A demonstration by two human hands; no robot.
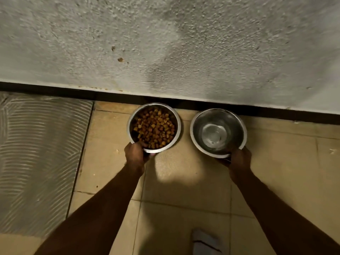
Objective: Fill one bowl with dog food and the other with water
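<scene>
Head view: at frame centre, the left hand (135, 156) grips the kibble bowl (154, 127) by its near rim; the right hand (240, 157) grips the water bowl (218, 132) likewise, both against the wall (165, 43). Letting go unevenly could slop water onto the floor (174, 181).

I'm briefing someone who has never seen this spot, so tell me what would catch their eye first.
Two steel bowls sit side by side on the tan tiled floor at the foot of a rough grey wall. The left bowl is heaped with brown kibble; the right bowl appears to hold clear water. The left hand and right hand each grip a near rim.
</scene>
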